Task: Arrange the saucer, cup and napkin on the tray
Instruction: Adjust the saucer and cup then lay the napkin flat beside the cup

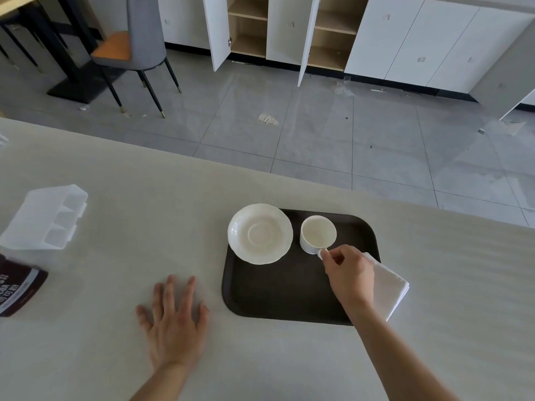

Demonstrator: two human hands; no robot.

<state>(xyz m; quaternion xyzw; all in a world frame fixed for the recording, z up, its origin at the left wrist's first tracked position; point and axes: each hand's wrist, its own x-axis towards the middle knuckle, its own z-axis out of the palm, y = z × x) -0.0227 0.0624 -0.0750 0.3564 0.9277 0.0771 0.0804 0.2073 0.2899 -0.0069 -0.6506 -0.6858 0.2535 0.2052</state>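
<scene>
Two bare hands work over our pale table (115, 175). Our right hand (348, 270) pinches the white cup's (318, 233) handle; the cup stands upright on the dark tray (278, 293), just right of the saucer (260, 233) overhanging the tray's far-left corner. A folded white napkin (389, 286) lies at the tray's right edge. Our left hand (173, 322) rests flat, fingers spread, left of the tray.

We're seeing bright, even daylight w/ soft shadows; glare is washing the floor (333, 134), edges are bowing from wide-angle distortion, slightly soft overall.
</scene>
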